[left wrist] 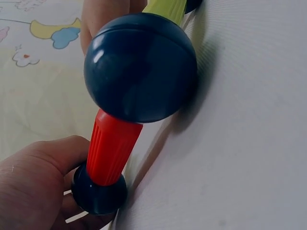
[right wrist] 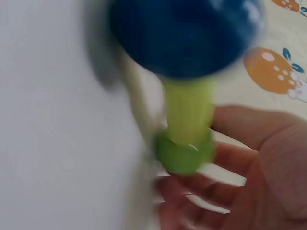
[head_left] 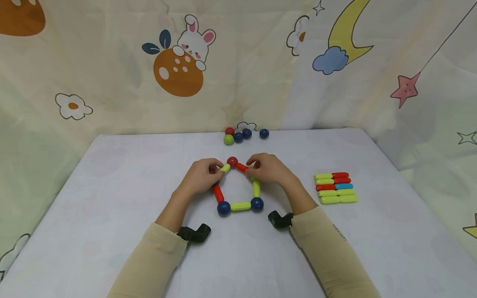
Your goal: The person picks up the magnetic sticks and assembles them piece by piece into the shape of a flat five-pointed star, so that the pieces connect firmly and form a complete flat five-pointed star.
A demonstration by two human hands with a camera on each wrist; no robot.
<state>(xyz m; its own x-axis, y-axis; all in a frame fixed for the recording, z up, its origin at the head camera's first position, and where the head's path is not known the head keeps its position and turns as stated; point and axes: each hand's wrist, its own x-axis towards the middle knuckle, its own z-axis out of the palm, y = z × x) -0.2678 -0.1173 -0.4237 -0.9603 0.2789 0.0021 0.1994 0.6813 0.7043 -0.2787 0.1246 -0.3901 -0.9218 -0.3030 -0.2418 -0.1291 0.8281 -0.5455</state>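
Note:
A five-sided ring of rods and balls lies on the table. At its top is a red ball (head_left: 232, 161); two dark blue balls, one on the left (head_left: 224, 208) and one on the right (head_left: 257, 204), join the bottom yellow-green rod (head_left: 240, 206). My left hand (head_left: 201, 176) holds the left corner's dark blue ball (left wrist: 98, 197) between thumb and fingers, above a red rod (head_left: 218, 193). At the right corner, my right hand (head_left: 270, 167) grips a green ball (right wrist: 184, 155), mostly hidden from above, between a red rod (head_left: 242, 167) and a yellow-green rod (head_left: 256, 188).
Several loose balls, among them a green one (head_left: 228, 140) and a dark blue one (head_left: 264, 133), sit at the table's back edge. To the right lie several rods (head_left: 337, 198) in paired rows. A printed cloth (head_left: 242, 95) hangs behind the white table (head_left: 112, 207).

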